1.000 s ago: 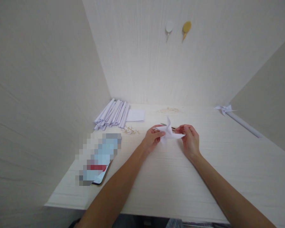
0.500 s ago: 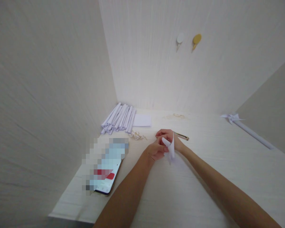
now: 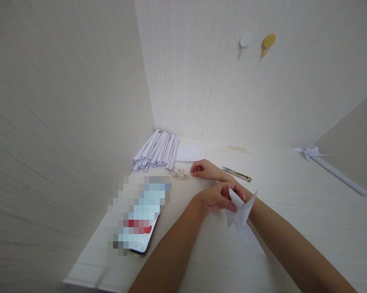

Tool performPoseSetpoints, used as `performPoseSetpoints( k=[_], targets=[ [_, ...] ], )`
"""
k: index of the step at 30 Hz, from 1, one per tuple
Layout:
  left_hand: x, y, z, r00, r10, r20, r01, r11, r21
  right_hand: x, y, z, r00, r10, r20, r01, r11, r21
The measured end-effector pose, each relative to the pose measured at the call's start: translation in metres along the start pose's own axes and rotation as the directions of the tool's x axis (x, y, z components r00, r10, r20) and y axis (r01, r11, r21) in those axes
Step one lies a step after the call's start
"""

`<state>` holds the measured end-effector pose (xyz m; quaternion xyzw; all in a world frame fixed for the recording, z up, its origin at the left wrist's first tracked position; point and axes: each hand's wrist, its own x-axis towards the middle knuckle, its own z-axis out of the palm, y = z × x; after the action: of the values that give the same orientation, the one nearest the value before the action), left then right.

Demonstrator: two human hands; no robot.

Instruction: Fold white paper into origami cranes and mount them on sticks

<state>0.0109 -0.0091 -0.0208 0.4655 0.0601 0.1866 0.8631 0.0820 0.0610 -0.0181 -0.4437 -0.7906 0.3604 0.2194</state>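
Observation:
My left hand [image 3: 221, 197] pinches a white paper pinwheel [image 3: 242, 211], its pointed blades sticking out to the right in front of my right forearm. Reaching across beyond it, my right hand [image 3: 203, 169] has its fingers curled with the tips together, close to a small heap of pale cords [image 3: 179, 173]. Whatever may be between those fingertips is too small to make out. Just right of that hand lies a pair of thread snips [image 3: 236, 173] on the table.
Several rolled paper tubes [image 3: 157, 150] are stacked at the back left, beside flat white paper [image 3: 187, 153]. A phone [image 3: 145, 213] lies at the left. At the far right rests a finished pinwheel on a paper stick [image 3: 339, 175]. Two hooks [image 3: 268, 41] hang on the wall.
My right hand has left the paper and moved left toward the cord heap. My left hand has shifted right with the pinwheel, whose blades show more openly. The view has tilted slightly.

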Motion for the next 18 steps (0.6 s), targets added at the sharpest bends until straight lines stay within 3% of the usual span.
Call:
performPoseSetpoints(
  k=[5, 8, 14, 18],
  targets=[
    [0.001, -0.001, 0.001, 1.0, -0.004, 0.002, 0.004, 1.0, 0.014, -0.002, 0.003, 0.004, 0.999, 0.003, -0.046, -0.005, 0.999, -0.05],
    [0.0, -0.001, 0.002, 1.0, -0.003, -0.006, 0.003, 1.0, 0.01, -0.006, 0.001, 0.006, 0.994, 0.01, -0.107, -0.01, 1.0, 0.001],
    [-0.002, 0.0, 0.003, 0.999, 0.045, -0.024, -0.046, 0.998, -0.045, -0.025, 0.0, -0.001, 0.961, 0.105, -0.257, -0.027, 0.957, 0.29],
    [0.0, 0.0, 0.003, 0.989, 0.089, -0.115, -0.102, 0.988, -0.113, -0.048, 0.002, -0.009, 0.903, 0.205, -0.377, 0.025, 0.852, 0.523]
  ],
)
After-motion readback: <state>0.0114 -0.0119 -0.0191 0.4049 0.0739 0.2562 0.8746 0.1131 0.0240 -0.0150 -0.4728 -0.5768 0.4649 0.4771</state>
